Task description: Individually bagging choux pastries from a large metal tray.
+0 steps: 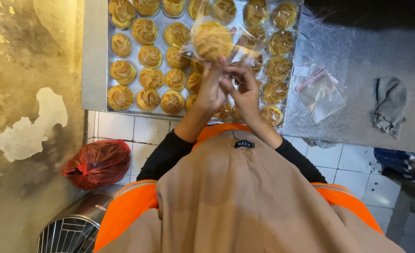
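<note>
My left hand (210,91) and my right hand (246,89) meet above a metal tray (110,105) and together pinch the lower end of a clear plastic bag (207,28) with one swirled golden pastry (212,42) inside. The bag is held up over the tray's middle. The tray carries several rows of the same swirled pastries (150,56), some on the right side wrapped in clear plastic (278,69).
Clear zip bags (320,95) lie on the steel table (357,51) right of the tray, beside a crumpled grey cloth (390,105). Below are white floor tiles (123,129), a red plastic bag (97,164) and a round metal container (71,227). A stained wall (25,93) is left.
</note>
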